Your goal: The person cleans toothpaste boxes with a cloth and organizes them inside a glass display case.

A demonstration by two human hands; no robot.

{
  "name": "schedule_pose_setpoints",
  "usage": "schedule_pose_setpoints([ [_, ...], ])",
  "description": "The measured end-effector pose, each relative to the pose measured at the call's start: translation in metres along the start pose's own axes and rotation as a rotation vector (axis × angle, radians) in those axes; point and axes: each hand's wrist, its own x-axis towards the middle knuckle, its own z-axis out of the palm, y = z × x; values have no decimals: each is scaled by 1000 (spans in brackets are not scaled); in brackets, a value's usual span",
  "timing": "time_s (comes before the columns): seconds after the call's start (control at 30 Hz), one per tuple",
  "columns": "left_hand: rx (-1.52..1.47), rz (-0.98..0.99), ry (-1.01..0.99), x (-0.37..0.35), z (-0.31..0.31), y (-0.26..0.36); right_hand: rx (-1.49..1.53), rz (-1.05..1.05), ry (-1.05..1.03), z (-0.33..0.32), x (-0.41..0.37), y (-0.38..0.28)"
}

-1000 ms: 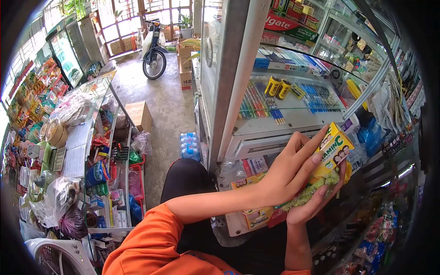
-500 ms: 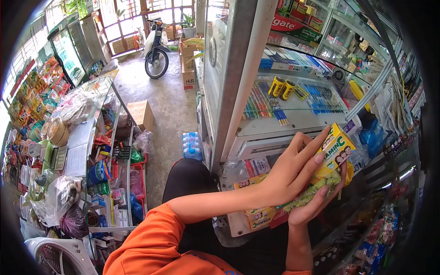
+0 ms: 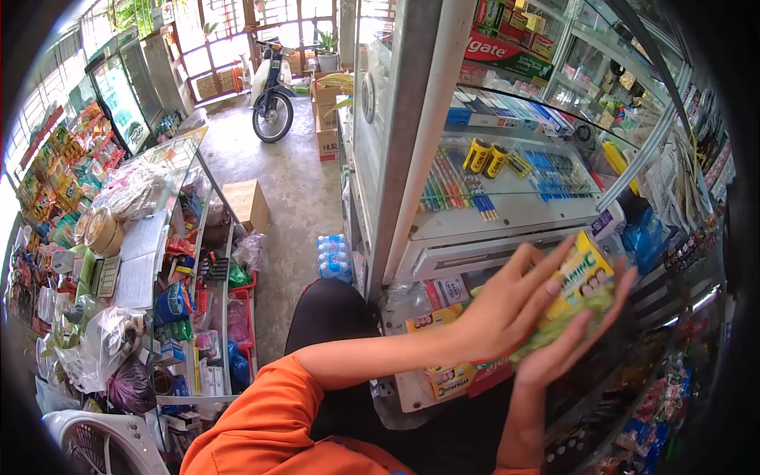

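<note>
A yellow Vitamin C box (image 3: 582,273) is held between my two hands, tilted, at the right of the view. My left hand (image 3: 503,305) reaches across from the left, its fingers lying along the near side of the box. From below, my right hand (image 3: 558,352) cups a fuzzy green cloth (image 3: 546,328) against the lower part of the box. Both hands are slightly smeared by motion. Beneath them, more yellow Vitamin C boxes (image 3: 451,380) and a red box (image 3: 491,376) lie on the low shelf, partly hidden by my left forearm.
A glass cabinet (image 3: 491,206) beside my hands holds pens, black-and-yellow batteries (image 3: 484,157) and toothpaste boxes (image 3: 507,55). Its metal post (image 3: 404,142) stands left of them. At left are a cluttered glass counter (image 3: 190,158) and a fan (image 3: 103,443). Bottled water (image 3: 333,257) sits on the floor.
Both hands, with the box and green cloth, have shifted slightly down and to the right. More of the red box on the shelf now shows.
</note>
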Motion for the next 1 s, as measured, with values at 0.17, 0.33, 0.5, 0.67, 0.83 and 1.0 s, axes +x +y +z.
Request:
schedule_pose_setpoints([
  [0.17,-28,-8,-29,-5,7,1,92,83,106,-5,16,-8],
  [0.33,108,26,200,14,-26,-3,-29,51,-283,8,-46,14],
  [0.5,125,50,266,20,-32,-2,17,57,-325,7,-62,22],
  [0.67,88,75,166,15,-18,-5,106,71,-210,9,-45,13],
  [0.83,17,37,96,3,-2,-4,50,59,-34,1,-11,7],
  [1.0,-35,54,29,-8,14,-2,106,91,113,1,24,-15],
])
